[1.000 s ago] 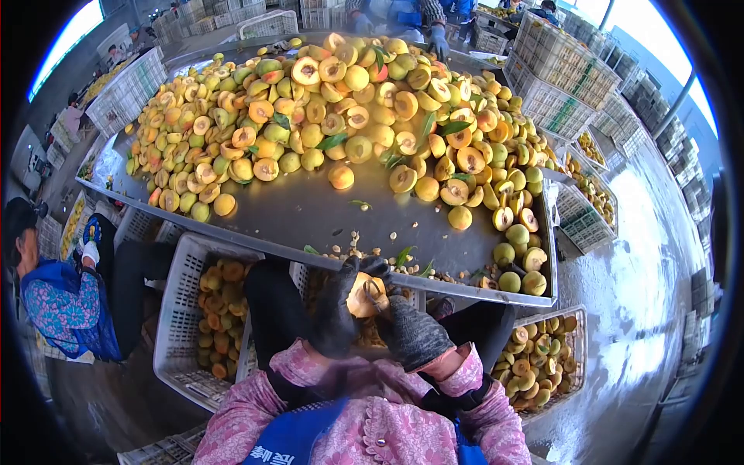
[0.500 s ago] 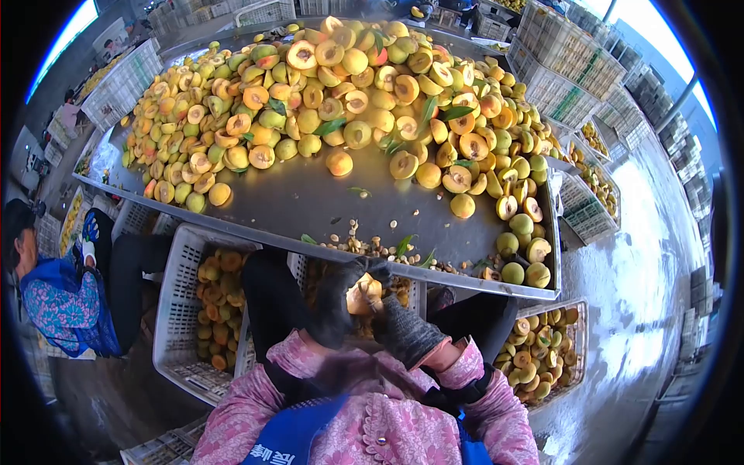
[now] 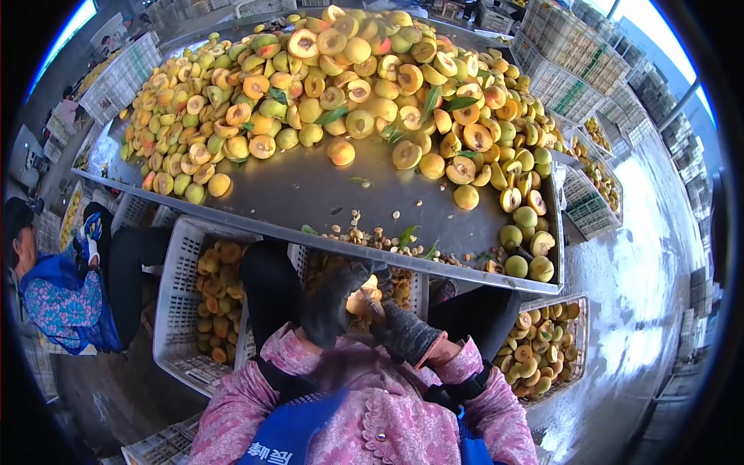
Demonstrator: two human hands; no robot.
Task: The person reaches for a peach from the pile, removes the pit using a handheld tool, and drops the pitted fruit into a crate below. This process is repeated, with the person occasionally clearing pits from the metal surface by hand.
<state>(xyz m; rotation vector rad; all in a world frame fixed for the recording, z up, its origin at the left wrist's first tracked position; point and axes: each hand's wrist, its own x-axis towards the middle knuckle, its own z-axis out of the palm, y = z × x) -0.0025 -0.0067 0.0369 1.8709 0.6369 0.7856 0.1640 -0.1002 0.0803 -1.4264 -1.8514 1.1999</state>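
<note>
My left hand, in a dark glove, is closed around a peach half with its pale cut flesh turned up, held just below the table's front edge. My right hand, in a grey knitted glove, meets the peach from the other side with fingers curled. A thin thing seems to stick out of those fingers against the fruit, but its kind does not show. Under both hands, between my knees, sits a crate of peach halves. Along the near edge of the metal table lie peach stones and a few leaves.
A large heap of halved peaches covers the table's far side. White crates of halves stand left and right of my legs. Stacked crates rise at the back right. A co-worker sits at the left.
Both hands stay together at the peach half, with only a slight shift of the fingers and fruit. The whole view has shifted a little.
</note>
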